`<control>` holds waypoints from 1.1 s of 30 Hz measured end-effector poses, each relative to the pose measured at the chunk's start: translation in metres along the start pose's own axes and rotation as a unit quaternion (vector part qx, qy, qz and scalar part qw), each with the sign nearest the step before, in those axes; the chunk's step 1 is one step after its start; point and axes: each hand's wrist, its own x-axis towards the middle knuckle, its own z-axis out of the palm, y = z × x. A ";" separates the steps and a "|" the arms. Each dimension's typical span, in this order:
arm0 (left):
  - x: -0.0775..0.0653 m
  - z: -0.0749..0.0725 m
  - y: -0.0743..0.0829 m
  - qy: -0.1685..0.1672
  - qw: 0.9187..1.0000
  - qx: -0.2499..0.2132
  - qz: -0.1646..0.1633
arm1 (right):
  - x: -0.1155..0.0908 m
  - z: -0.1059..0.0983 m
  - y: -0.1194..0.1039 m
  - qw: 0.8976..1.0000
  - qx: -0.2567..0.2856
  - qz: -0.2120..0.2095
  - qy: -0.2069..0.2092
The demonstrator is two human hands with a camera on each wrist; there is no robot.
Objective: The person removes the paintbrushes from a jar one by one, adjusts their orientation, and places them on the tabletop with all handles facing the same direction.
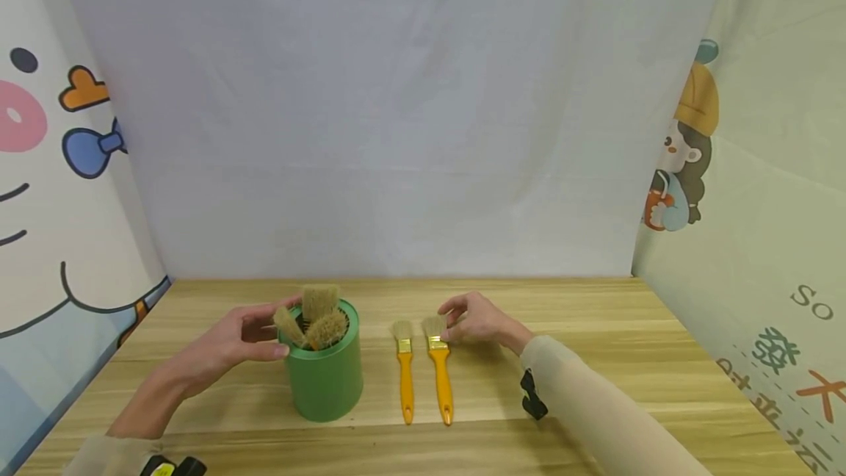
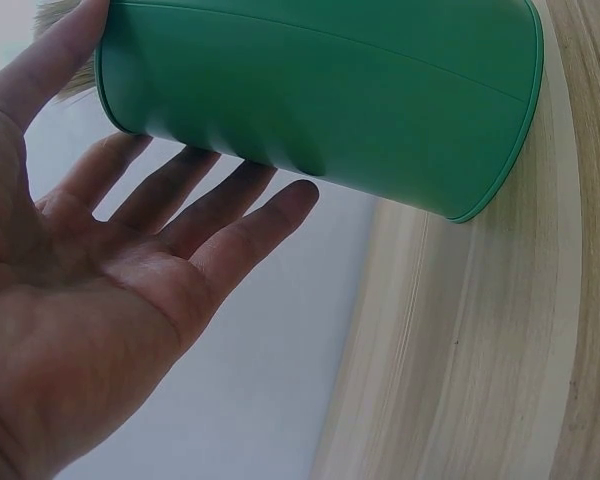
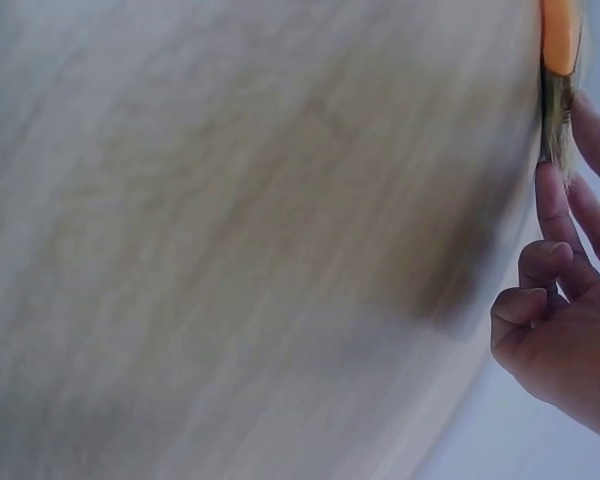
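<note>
A green cylindrical pot (image 1: 327, 384) stands left of centre on the table, bristle ends of brushes (image 1: 321, 302) sticking up out of it. My left hand (image 1: 231, 340) cups the pot's left side, thumb near the front of the rim. In the left wrist view, its loosely extended fingers (image 2: 245, 245) reach the green wall, palm apart from it. To the right lie two yellow-handled paintbrushes, bristles pointing away from me. My right hand (image 1: 482, 323) pinches the bristle end of the right paintbrush (image 1: 441, 380) between thumb and forefinger. The left paintbrush (image 1: 406, 384) lies untouched alongside.
The wood-grain table (image 1: 615, 380) runs back to a pale hanging cloth (image 1: 396, 131). Printed cartoon sheets hang at both sides, the left one (image 1: 86, 233) and the right one (image 1: 760, 241). Dark straps circle both sleeves (image 1: 581, 388).
</note>
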 end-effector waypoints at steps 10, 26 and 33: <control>-0.001 0.000 0.000 0.002 1.000 -0.003 0.003 | -0.002 -0.001 -0.003 1.000 -0.005 0.002 -0.002; 0.000 0.000 -0.001 0.001 1.000 0.000 0.006 | -0.006 -0.004 -0.004 1.000 -0.025 -0.011 0.008; 0.000 0.000 -0.001 0.001 1.000 -0.003 0.001 | -0.010 -0.014 -0.013 0.998 -0.042 -0.038 0.014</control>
